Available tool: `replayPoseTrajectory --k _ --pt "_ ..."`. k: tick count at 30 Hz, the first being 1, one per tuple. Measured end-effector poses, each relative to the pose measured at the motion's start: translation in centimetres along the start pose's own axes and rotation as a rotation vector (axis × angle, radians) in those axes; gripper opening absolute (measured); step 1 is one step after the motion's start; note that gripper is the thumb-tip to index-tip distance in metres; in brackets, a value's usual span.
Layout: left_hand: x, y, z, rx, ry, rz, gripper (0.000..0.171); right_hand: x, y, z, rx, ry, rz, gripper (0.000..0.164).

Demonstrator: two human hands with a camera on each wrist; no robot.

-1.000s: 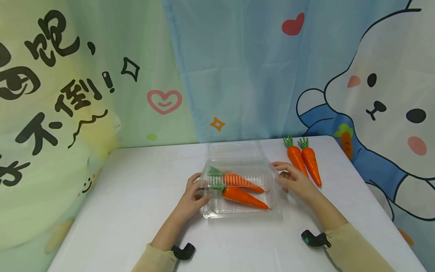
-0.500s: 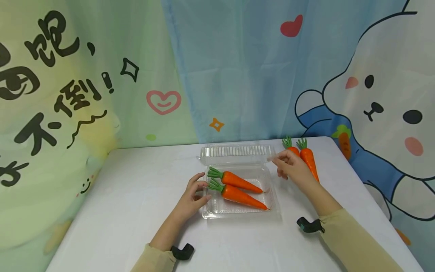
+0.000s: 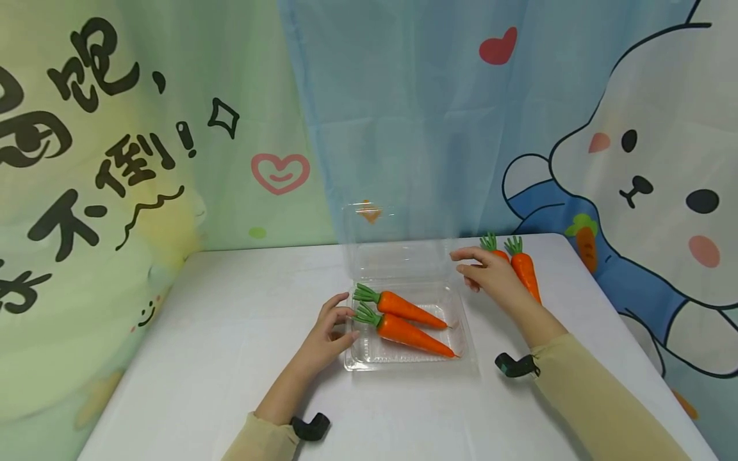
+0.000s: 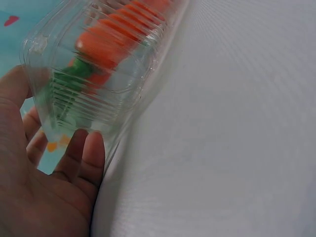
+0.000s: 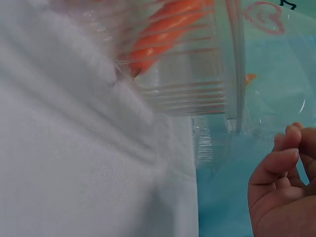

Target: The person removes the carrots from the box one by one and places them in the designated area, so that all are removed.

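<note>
Touching the box's (image 3: 398, 367) edge, left fingers (image 4: 94, 158) border wide tabletop (image 3: 230, 320).

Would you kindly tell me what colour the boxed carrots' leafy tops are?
The leafy tops are green, showing best in the head view.

Glossy plastic box (image 3: 369, 353) (ribbed walls), smooth carrots (image 3: 412, 334), matt tablecloth (image 3: 248, 320)

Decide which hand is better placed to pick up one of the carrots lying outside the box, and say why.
Probably the right hand: it is beside those carrots, partly hiding one, while the left hand is farther off, across the clear box.
</note>
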State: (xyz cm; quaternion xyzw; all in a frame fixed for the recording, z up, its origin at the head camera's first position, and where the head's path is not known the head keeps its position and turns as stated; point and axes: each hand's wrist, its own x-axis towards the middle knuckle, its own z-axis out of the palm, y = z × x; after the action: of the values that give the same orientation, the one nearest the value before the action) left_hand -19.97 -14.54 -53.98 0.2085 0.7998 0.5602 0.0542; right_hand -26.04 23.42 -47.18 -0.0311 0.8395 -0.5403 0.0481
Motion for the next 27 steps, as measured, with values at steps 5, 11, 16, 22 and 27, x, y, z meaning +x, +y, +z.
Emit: replayPoseTrajectory --k 5,11,16,22,27 --pt "0.0 0.0 -0.1 -0.004 -0.002 0.003 0.033 1.4 0.0 0.7 0.009 0.021 0.034 0.035" --pt "0.1 0.0 -0.1 -0.007 -0.006 -0.013 0.033 2.8 0.6 1.0 0.004 0.01 0.062 0.039" --pt "0.1 0.1 -0.1 0.006 -0.013 -0.026 0.034 3.1 0.7 1.0 0.02 -0.049 0.087 0.047" --pt "0.0 0.0 -0.1 0.012 -0.014 -0.025 0.034 3.9 1.3 1.3 0.011 -0.098 0.122 0.049" --pt "0.0 0.1 -0.1 0.006 -0.013 -0.022 0.034 4.4 1.5 2.0 -0.032 -0.083 0.121 0.049"
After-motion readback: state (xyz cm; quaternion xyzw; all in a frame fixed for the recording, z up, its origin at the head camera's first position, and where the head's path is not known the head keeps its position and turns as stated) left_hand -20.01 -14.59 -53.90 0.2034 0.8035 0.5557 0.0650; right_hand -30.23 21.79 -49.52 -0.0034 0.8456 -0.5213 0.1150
